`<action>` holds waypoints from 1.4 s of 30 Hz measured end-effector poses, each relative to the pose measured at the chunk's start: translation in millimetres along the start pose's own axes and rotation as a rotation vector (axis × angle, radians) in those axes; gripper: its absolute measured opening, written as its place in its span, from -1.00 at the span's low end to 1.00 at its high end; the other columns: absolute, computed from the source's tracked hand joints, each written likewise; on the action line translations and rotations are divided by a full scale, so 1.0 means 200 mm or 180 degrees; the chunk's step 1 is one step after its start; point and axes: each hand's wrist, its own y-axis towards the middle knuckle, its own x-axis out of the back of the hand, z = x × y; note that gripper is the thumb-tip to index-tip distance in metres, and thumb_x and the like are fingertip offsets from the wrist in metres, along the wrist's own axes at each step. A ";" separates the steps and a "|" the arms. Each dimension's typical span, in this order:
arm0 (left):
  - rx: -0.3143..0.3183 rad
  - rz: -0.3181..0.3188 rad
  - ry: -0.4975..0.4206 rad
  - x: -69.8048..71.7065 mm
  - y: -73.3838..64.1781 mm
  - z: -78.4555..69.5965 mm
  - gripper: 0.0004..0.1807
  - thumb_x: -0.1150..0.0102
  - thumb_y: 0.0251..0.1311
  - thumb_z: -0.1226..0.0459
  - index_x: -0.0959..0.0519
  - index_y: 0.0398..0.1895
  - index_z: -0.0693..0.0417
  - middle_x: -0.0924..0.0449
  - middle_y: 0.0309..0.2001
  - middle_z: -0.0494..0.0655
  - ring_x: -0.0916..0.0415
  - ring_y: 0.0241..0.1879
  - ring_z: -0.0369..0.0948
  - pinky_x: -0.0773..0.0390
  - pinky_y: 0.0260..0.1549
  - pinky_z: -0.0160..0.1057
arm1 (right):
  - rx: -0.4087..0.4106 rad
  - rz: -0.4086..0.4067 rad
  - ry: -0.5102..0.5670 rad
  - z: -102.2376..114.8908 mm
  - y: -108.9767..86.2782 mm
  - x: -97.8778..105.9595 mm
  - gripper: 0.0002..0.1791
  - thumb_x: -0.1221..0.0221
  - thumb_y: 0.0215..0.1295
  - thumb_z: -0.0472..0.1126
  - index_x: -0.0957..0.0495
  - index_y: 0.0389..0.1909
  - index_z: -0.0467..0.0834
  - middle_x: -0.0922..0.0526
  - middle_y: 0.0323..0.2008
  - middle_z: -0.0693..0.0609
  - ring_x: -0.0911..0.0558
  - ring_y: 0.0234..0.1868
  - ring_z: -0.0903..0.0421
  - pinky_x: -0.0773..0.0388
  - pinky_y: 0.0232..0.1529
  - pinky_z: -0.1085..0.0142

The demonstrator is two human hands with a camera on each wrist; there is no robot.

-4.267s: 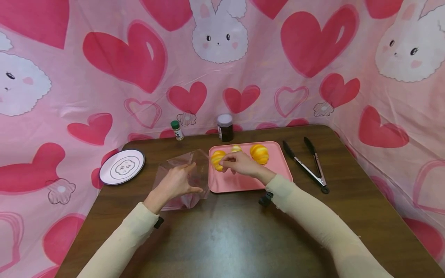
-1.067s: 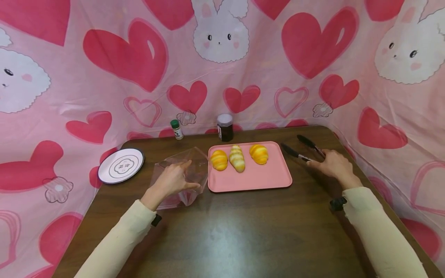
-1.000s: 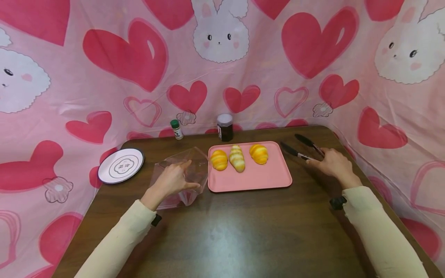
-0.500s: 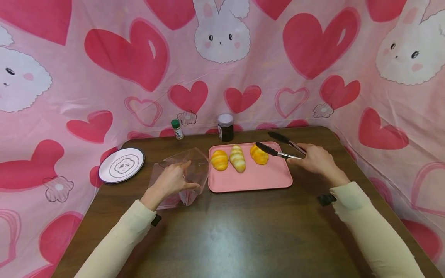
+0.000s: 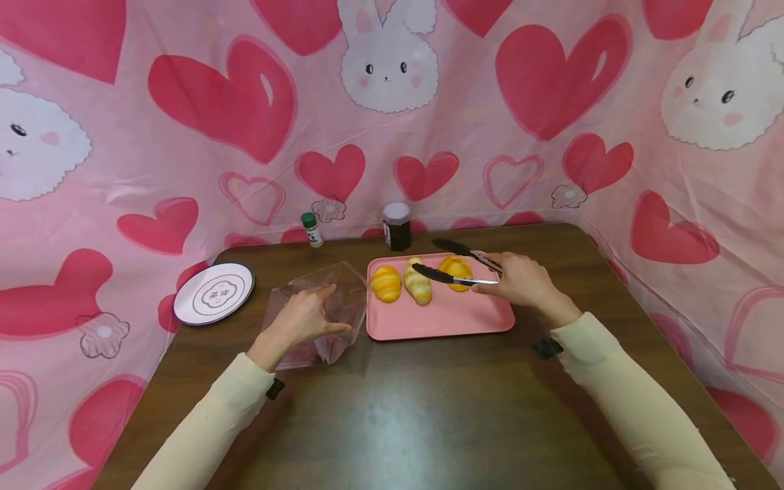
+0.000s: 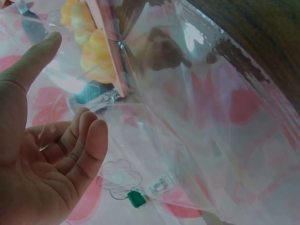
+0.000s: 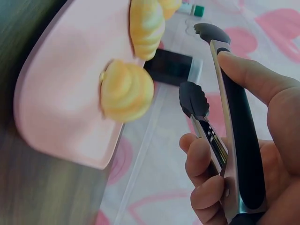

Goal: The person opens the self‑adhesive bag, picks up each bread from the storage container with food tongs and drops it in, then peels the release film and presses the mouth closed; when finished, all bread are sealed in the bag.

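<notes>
My left hand (image 5: pixel 306 316) is at the clear plastic bag (image 5: pixel 352 296) left of the pink tray (image 5: pixel 441 323). Its thumb and fingers are spread apart with the bag's film around them; the left wrist view shows nothing pinched. My right hand (image 5: pixel 520 279) grips the tongs (image 7: pixel 241 136), thumb on one arm and fingers round the other. The tongs' black tips are spread and hang over the tray. On the tray lie an orange bread roll (image 5: pixel 386 284) at left, a paler long roll (image 5: pixel 420 291) in the middle and another orange roll (image 7: pixel 126 91) at right, partly behind the tongs.
At the table's (image 5: pixel 392 422) far left lies a white plate (image 5: pixel 214 294) with a dark rim. A green-capped shaker (image 5: pixel 312 231) and a dark jar (image 5: pixel 397 228) with a pale lid stand at the back, before the pink heart-patterned cloth (image 5: pixel 220 95).
My right hand moved from above the tray to the tongs at the right, took hold of them, and carried them left over the tray. My left hand has stayed nearly still at the bag.
</notes>
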 end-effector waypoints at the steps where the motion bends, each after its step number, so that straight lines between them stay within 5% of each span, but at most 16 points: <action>1: 0.0003 0.0002 0.0003 0.00 0.00 0.00 0.07 -0.48 -0.14 -0.26 -0.41 0.39 0.15 -0.57 -0.40 -0.15 -0.43 -0.50 -0.27 -0.71 -0.29 -0.21 | 0.0019 0.0006 -0.0009 0.01 0.01 -0.01 -0.04 -0.35 0.07 0.34 -0.37 0.42 -0.08 -0.58 0.21 -0.24 -0.57 0.13 -0.25 -0.56 -0.05 -0.28; 17: 0.0088 0.0113 -0.0031 0.00 0.00 0.00 0.08 -0.47 -0.12 -0.26 -0.38 0.41 0.16 -0.49 -0.47 -0.16 -0.40 -0.53 -0.25 -0.55 -0.50 -0.35 | 0.0215 0.0152 0.0012 0.19 0.08 -0.07 -0.08 -0.36 0.04 0.35 -0.42 0.40 0.01 -0.49 0.36 -0.10 -0.52 0.24 -0.21 -0.56 0.01 -0.25; 22: 0.0032 0.0061 0.0036 0.00 0.00 0.00 0.06 -0.46 -0.10 -0.25 -0.40 0.40 0.19 -0.69 -0.20 0.01 -0.58 -0.37 -0.18 -0.73 -0.22 -0.08 | 0.0315 0.0190 -0.0027 0.24 0.10 -0.10 -0.20 -0.41 0.02 0.28 -0.54 0.28 0.00 -0.68 -0.10 -0.02 -0.56 -0.13 -0.02 -0.58 -0.30 0.00; 24: 0.0028 0.0058 0.0054 0.00 0.00 0.00 0.06 -0.45 -0.10 -0.26 -0.39 0.40 0.19 -0.69 -0.01 0.09 -0.66 -0.23 -0.11 -0.70 -0.08 0.01 | 0.0363 0.0156 -0.0071 0.25 0.11 -0.11 -0.27 -0.43 0.00 0.26 -0.62 0.15 -0.05 -0.57 -0.39 0.02 -0.45 -0.37 0.05 -0.40 -0.48 0.18; 27: 0.0054 0.0077 0.0044 0.00 0.00 0.00 0.07 -0.45 -0.09 -0.27 -0.39 0.41 0.17 -0.64 0.13 0.14 -0.69 -0.06 -0.01 -0.67 -0.02 0.06 | 0.0459 0.0093 -0.0126 0.27 0.13 -0.13 -0.32 -0.45 -0.02 0.25 -0.66 0.04 -0.11 -0.33 -0.56 0.08 -0.32 -0.49 0.11 -0.19 -0.52 0.26; 35: 0.0075 0.0103 0.0062 0.01 0.01 -0.01 0.07 -0.42 -0.09 -0.29 -0.38 0.42 0.16 -0.68 -0.16 0.02 -0.63 -0.25 -0.13 -0.69 -0.06 0.04 | 0.0666 0.0038 -0.0102 0.31 0.16 -0.16 -0.53 -0.47 -0.01 0.18 -0.62 -0.28 -0.09 -0.33 -0.62 0.10 -0.32 -0.55 0.11 -0.21 -0.51 0.26; 42: 0.0093 0.0119 0.0022 0.00 0.00 -0.01 0.07 -0.44 -0.10 -0.28 -0.38 0.42 0.14 -0.57 -0.41 -0.14 -0.47 -0.48 -0.23 -0.71 -0.27 -0.14 | 0.0663 0.0046 -0.0160 0.33 0.17 -0.18 -0.51 -0.46 -0.01 0.20 -0.62 -0.26 -0.08 -0.32 -0.62 0.10 -0.32 -0.56 0.11 -0.19 -0.53 0.26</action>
